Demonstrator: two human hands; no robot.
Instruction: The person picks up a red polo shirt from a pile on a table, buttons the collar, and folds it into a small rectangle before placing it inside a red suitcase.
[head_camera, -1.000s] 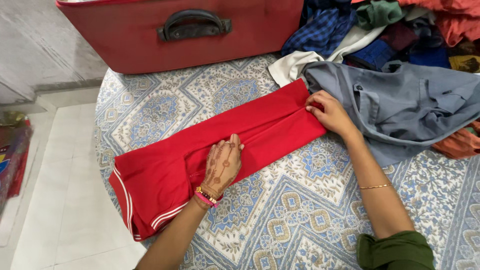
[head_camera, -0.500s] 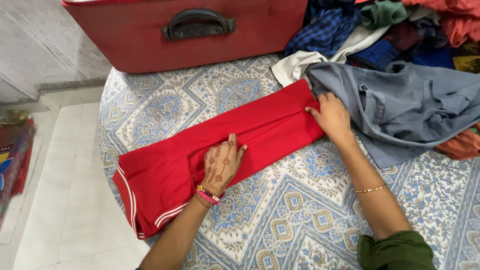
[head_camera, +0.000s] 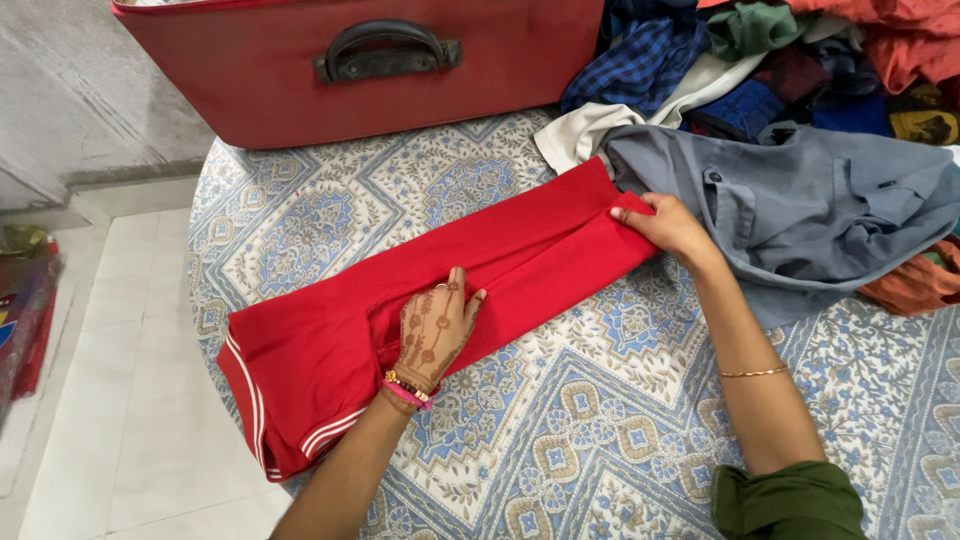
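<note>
While the red garment (head_camera: 440, 275) is lying folded lengthwise across the middle of the frame on a blue patterned cloth (head_camera: 600, 420), the left hand (head_camera: 432, 330) is resting flat on its centre, fingers spread open and gripping nothing. Toward the right of centre, the right hand (head_camera: 668, 225) is pinching the garment's far end between thumb and fingers. A grey shirt (head_camera: 820, 210) is lying just beside that hand, and a red suitcase (head_camera: 250, 85) is sitting along the upper edge.
</note>
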